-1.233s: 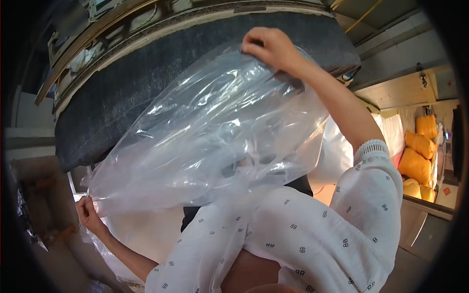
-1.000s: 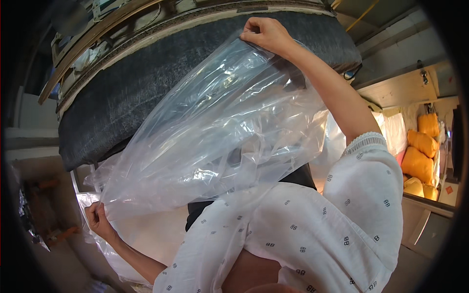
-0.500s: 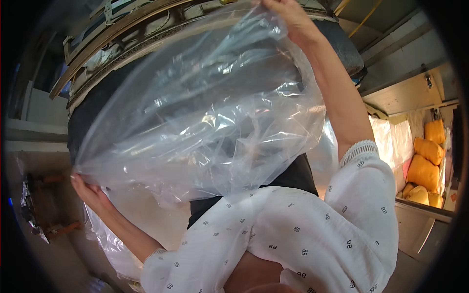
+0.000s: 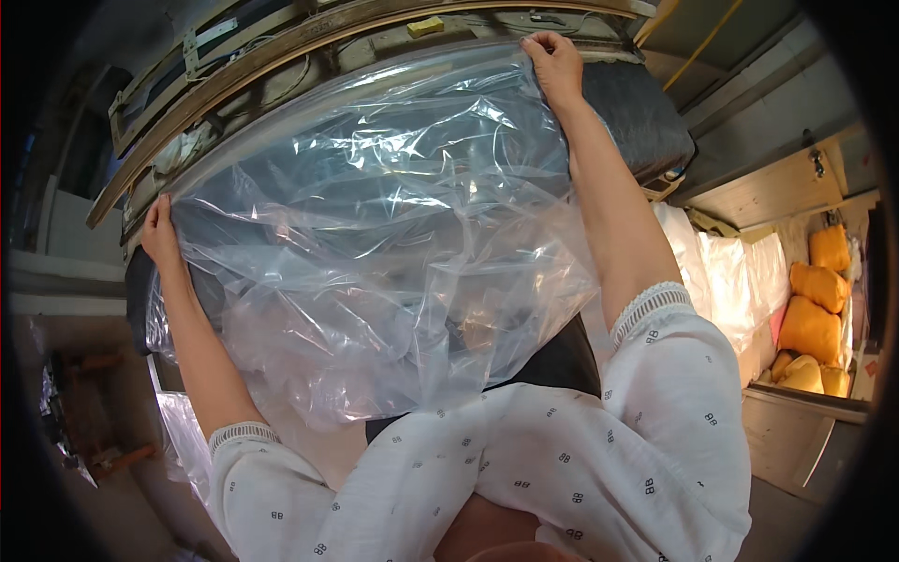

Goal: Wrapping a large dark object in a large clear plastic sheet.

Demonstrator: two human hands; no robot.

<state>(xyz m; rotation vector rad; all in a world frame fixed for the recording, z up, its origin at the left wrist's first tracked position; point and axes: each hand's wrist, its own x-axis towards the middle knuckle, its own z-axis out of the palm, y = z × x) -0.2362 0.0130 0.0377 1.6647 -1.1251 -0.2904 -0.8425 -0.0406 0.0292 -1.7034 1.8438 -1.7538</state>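
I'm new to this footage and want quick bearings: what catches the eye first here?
A big clear plastic bag fills the middle, stretched between the left hand at its left edge and the right hand raised at its top right corner. Behind it lies a dark grey cushion; orange sacks are piled at far right.

A clear plastic sheet (image 4: 375, 253) spread across the dark cushion (image 4: 637, 112) blocks the middle; a wooden frame (image 4: 281, 47) closes the top. Open room lies right, short of orange sacks (image 4: 810, 328), apparently well apart.
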